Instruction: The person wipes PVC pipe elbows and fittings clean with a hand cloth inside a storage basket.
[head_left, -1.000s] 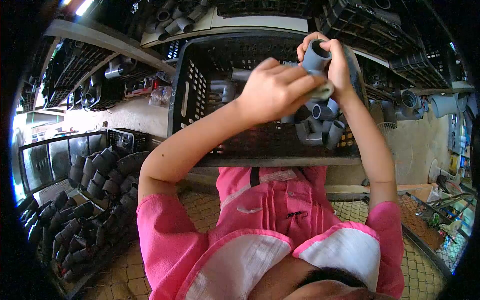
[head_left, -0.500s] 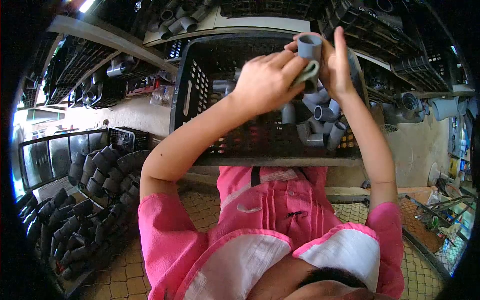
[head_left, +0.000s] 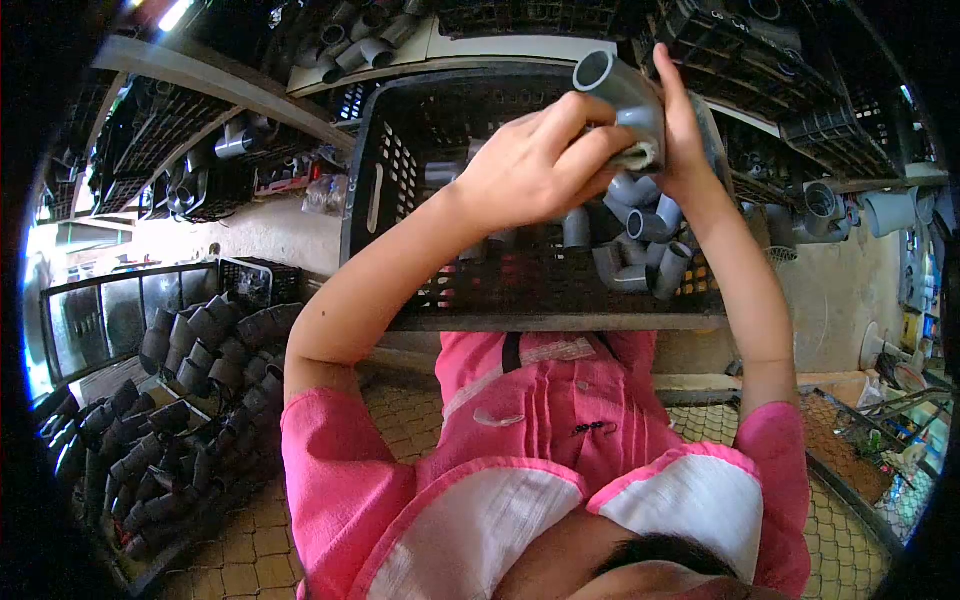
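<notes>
Both hands work together above the black crate (head_left: 375, 190), at its far right side. Left hand (head_left: 525, 165) curls its fingers around a small greyish pad or cloth (head_left: 640, 157) pressed against the grey pipe elbow (head_left: 622, 92). Right hand (head_left: 683, 130) backs the elbow with palm and extended fingers, holding it steady, open socket facing up-left. Elbow looks like rigid plastic: light, stiff, smooth, likely a bit slick; best gripped around the barrel on either side of the bend. Below it, loose grey fittings (head_left: 640, 245) lie in the crate. Near left, dark fittings (head_left: 180, 390) stand in rows. No readable labels or writing.
</notes>
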